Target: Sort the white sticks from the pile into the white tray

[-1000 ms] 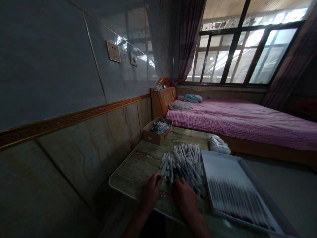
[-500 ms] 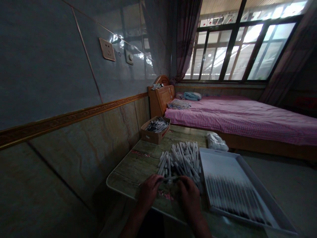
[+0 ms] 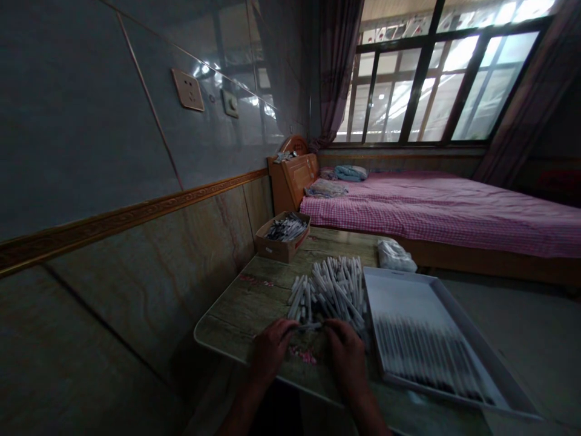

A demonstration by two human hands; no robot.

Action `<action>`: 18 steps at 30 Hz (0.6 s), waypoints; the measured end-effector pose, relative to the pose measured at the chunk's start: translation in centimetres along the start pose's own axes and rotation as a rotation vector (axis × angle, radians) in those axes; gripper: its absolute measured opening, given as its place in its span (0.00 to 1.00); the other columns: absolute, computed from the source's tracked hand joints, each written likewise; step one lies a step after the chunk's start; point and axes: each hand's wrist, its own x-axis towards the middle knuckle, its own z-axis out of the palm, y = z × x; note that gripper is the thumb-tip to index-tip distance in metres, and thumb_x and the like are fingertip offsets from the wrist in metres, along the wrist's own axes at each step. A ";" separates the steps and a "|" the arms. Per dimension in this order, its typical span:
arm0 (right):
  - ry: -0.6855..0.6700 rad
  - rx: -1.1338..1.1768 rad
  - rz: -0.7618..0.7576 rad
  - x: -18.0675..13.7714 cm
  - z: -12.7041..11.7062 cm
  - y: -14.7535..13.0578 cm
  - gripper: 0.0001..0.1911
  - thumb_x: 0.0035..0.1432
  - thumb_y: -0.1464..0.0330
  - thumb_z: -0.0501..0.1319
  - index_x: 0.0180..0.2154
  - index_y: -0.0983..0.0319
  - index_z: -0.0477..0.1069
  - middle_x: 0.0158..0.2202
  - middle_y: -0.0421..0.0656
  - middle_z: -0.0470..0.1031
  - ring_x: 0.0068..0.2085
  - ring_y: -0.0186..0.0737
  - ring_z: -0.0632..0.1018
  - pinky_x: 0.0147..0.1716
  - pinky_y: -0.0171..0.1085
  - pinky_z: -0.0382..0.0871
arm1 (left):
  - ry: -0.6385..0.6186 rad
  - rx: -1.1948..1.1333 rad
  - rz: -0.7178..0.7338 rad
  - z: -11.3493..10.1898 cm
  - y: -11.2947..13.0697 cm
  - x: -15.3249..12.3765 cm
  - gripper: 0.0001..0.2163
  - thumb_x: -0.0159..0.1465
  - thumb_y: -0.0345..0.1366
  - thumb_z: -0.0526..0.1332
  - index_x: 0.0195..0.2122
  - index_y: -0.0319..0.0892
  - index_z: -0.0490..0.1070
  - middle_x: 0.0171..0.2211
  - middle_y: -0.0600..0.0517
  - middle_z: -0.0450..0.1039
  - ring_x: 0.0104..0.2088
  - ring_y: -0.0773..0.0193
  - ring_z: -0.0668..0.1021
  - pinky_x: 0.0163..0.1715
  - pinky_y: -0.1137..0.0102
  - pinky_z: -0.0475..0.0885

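Observation:
My left hand and my right hand are near the table's front edge, fingers pinched on opposite ends of one slim, whitish pen. The pen lies level between them; its fine details are too dark to make out. Just beyond my fingers is a heap of similar white pens, with a smaller bunch at its left side. To the right of my right hand stands a shallow white tray, where a row of pens lies side by side in the nearer part.
At the table's back left corner sits a cardboard box full of dark and pale pen pieces. A clear plastic bag lies behind the tray. Beyond are a bed with a checked cover and, at left, a tiled wall.
The view has shifted slightly, so the room appears a little further left and up. Both hands keep hold of the pen, which has barely moved.

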 end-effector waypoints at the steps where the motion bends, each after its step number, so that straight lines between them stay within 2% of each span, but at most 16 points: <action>1: 0.005 0.003 -0.001 0.0 0.0 0.0 0.12 0.56 0.62 0.59 0.36 0.59 0.79 0.37 0.44 0.81 0.39 0.44 0.80 0.42 0.39 0.72 | 0.003 -0.002 0.007 0.0 0.0 0.0 0.13 0.62 0.27 0.57 0.41 0.50 0.77 0.40 0.54 0.81 0.44 0.63 0.80 0.47 0.71 0.72; 10: -0.010 0.000 -0.031 0.1 0.0 -0.1 0.11 0.55 0.63 0.59 0.35 0.59 0.80 0.36 0.44 0.82 0.38 0.44 0.80 0.40 0.38 0.72 | 0.029 -0.021 0.030 0.0 -0.2 0.0 0.12 0.61 0.27 0.60 0.40 0.49 0.78 0.39 0.54 0.82 0.43 0.63 0.81 0.45 0.72 0.73; 18: -0.019 -0.021 -0.047 0.0 -0.2 -1.0 0.11 0.54 0.63 0.59 0.34 0.59 0.79 0.35 0.44 0.81 0.38 0.44 0.80 0.40 0.39 0.72 | -0.022 -0.020 0.006 -0.3 0.0 0.1 0.13 0.61 0.26 0.59 0.40 0.49 0.79 0.40 0.54 0.82 0.43 0.63 0.81 0.46 0.72 0.73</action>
